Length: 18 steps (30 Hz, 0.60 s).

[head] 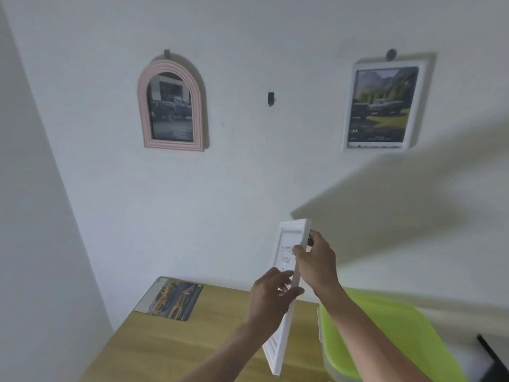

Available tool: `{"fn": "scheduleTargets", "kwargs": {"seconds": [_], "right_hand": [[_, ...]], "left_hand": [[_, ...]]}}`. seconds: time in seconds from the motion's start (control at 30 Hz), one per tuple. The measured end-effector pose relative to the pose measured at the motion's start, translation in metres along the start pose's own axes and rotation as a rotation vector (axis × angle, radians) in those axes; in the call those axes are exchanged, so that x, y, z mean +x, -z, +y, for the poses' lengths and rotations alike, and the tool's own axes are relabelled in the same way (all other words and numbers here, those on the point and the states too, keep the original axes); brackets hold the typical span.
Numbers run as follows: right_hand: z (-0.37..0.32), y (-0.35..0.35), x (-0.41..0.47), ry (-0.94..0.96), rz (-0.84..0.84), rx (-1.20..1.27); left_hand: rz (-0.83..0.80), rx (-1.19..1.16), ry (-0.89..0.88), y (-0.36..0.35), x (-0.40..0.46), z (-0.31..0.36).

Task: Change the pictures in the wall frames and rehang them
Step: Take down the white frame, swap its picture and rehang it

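Two frames are seen hung either side of the bare wall hook (271, 99): the pink arched frame (172, 106) to its left, the white rectangular frame (384, 106) to its right. A third, the white frame (286, 312), is held edge-on below the hook, judged unhung. Its lower face is pinched by the left hand (271, 293); its upper edge is gripped by curled fingers of the right hand (316, 260).

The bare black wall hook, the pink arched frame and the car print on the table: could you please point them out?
Black wall hook (271, 99), head view, its body.
Pink arched frame (143, 106), head view, left rim.
Car print (172, 299), head view, its centre.
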State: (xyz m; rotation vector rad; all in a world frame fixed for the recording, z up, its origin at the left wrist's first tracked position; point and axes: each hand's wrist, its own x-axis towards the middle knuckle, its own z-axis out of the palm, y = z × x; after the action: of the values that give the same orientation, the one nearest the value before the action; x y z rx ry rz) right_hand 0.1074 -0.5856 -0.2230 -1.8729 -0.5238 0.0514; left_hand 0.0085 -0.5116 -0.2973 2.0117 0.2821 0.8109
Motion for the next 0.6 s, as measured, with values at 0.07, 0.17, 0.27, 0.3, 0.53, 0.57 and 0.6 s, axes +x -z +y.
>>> {"fn": "scheduleTargets", "kwargs": {"seconds": [0.07,0.17,0.27,0.3,0.53,0.57,0.6], "right_hand": [[-0.007,0.018,0.01,0.011,0.04,0.081],[-0.018,0.04,0.025,0.02,0.02,0.246],[-0.03,0.056,0.042,0.032,0.032,0.325],[-0.034,0.06,0.048,0.045,0.033,0.333],[-0.083,0.064,0.085,0.223,0.049,0.311],[-0.091,0.063,0.09,0.249,0.06,0.299],[-0.097,0.061,0.095,0.274,0.068,0.279]], "left_hand": [[0.026,0.061,-0.037,0.005,0.015,0.008],[0.199,0.223,-0.045,0.031,0.05,0.014],[0.287,0.332,0.036,0.07,0.091,0.018],[0.276,0.323,0.07,0.083,0.104,0.019],[0.161,0.08,-0.018,0.154,0.172,0.056],[0.154,0.038,-0.019,0.162,0.18,0.061],[0.15,0.011,-0.019,0.169,0.188,0.066]]}}
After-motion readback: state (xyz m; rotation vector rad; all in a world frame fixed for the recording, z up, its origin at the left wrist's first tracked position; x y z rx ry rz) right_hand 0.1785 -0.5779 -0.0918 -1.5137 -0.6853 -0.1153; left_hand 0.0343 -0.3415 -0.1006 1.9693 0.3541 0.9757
